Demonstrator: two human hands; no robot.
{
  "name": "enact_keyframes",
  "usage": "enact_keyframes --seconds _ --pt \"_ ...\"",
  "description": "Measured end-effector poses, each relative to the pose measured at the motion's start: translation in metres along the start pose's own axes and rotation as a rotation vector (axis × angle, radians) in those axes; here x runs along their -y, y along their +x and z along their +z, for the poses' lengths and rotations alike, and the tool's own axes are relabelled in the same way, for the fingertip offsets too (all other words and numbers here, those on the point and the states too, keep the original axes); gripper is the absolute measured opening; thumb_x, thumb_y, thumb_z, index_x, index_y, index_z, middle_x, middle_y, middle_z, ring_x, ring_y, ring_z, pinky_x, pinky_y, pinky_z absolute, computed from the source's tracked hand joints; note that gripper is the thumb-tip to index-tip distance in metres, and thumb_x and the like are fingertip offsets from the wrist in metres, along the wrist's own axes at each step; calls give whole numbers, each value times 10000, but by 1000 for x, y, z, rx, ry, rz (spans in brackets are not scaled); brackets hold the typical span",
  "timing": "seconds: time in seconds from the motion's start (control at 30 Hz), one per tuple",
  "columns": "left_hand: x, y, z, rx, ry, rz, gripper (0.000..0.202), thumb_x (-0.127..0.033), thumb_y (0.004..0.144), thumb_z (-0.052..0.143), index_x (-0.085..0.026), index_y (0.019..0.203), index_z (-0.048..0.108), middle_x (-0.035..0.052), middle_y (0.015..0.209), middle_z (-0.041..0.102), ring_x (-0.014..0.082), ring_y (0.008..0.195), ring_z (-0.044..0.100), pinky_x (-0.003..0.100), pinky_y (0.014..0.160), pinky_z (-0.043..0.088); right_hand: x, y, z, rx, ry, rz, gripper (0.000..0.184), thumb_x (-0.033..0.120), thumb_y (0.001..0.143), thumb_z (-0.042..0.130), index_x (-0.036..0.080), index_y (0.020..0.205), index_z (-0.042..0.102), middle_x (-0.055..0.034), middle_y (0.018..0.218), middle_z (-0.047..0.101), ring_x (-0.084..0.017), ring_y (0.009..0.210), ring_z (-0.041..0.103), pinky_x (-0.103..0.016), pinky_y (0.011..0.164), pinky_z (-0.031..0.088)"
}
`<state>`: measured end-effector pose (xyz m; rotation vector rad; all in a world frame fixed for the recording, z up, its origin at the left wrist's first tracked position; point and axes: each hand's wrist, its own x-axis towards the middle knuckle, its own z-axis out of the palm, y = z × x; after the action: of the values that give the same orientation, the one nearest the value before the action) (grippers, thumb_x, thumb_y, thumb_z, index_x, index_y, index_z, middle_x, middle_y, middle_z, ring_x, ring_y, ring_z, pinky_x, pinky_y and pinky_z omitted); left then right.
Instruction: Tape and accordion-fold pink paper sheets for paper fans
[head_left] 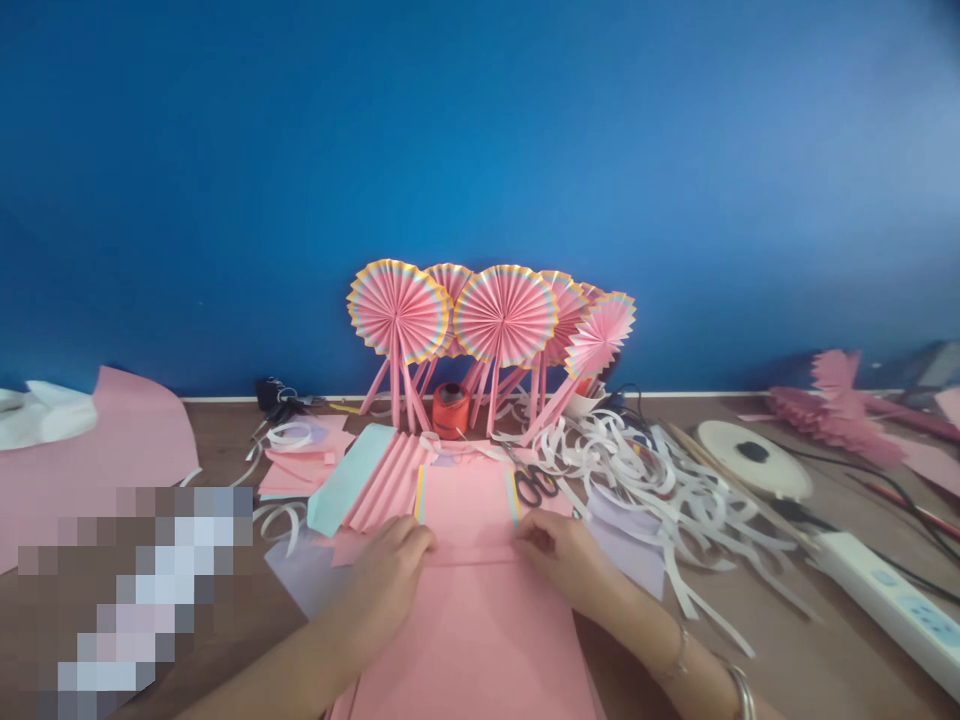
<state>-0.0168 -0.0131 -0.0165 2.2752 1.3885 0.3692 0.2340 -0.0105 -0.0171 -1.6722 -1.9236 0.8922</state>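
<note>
A pink paper sheet (pixel 466 508) with narrow yellow and blue bands down both sides lies in front of me, its near edge running across a larger stack of pink paper (pixel 472 640). My left hand (pixel 388 565) is closed at the left end of this edge, fingers bent onto the paper. At the right end, my right hand (pixel 566 560) pinches the sheet between thumb and fingers. Black-handled scissors (pixel 534 486) rest just beyond my right hand. Left of the sheet lies accordion-pleated pink paper (pixel 386 475) beside a light blue piece (pixel 346 485).
Several pleated pink paper fans (pixel 504 316) on rolled stems stand against the blue wall. A red spool (pixel 451 410) sits below them. Curled white paper strips (pixel 645 470) pile up at right, near a cream round device (pixel 754 460) and a white power strip (pixel 892 600).
</note>
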Motion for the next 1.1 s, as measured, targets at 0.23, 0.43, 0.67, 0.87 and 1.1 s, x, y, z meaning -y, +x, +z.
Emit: enact_keyframes --seconds 0.23,0.43,0.67,0.87,1.1 --pt "-6 2 -8 62 -30 -54 274 -57 895 348 -171 910 596 62 935 599 201 918 569 325 814 433 2 -1 -1 3 -27 -11 90 171 761 519 179 703 588 0 650 618 -133 595 529 -233 562 372" --pt "-1 2 -2 69 -27 -53 301 -35 892 327 -174 927 592 51 929 580 194 915 563 320 806 424 3 -1 0 17 -104 -52 117 135 772 496 178 720 591 -5 684 611 -135 615 524 -242 593 381" --pt "5 1 7 64 42 -16 365 47 834 312 -179 935 580 37 942 546 175 898 545 300 791 420 4 -3 -1 22 -208 -116 130 108 796 475 179 762 579 -17 728 581 -161 686 530 -263 626 392" --pt "-8 -4 1 77 301 87 339 47 824 391 -178 978 593 51 954 559 208 907 521 339 788 416 1 -6 2 3 -318 -193 131 97 834 461 179 808 561 -41 782 589 -186 756 543 -286 667 408" --pt "-14 -1 6 -50 547 388 406 -127 878 520 -299 1245 509 53 989 566 230 910 503 352 760 392 4 -12 7 -143 -642 -548 352 20 802 492 227 1075 575 -66 925 565 -204 803 484 -309 688 350"
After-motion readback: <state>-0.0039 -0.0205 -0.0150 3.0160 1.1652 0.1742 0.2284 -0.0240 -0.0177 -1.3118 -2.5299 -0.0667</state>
